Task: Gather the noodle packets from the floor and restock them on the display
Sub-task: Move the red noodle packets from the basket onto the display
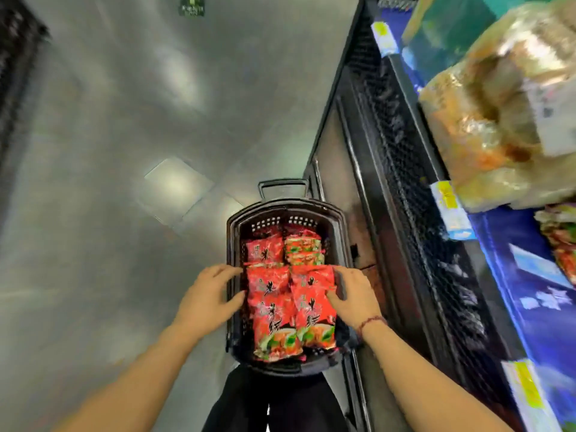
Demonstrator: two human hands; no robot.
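Risk: the noodle packets (274, 307) lie loosely stacked in the black basket (232, 244) on the floor and look glossy. An uneven two-sided squeeze could let some slip out and spill before reaching the display (414, 198) at right. Left hand (207, 296): fingers (227, 271) moderately spread, nearly straight, tips at the left packet's edge, holding nothing. Right hand (352, 296): fingers loosely spread on the right packet, thumb on its face; whether it already pinches, cannot tell.
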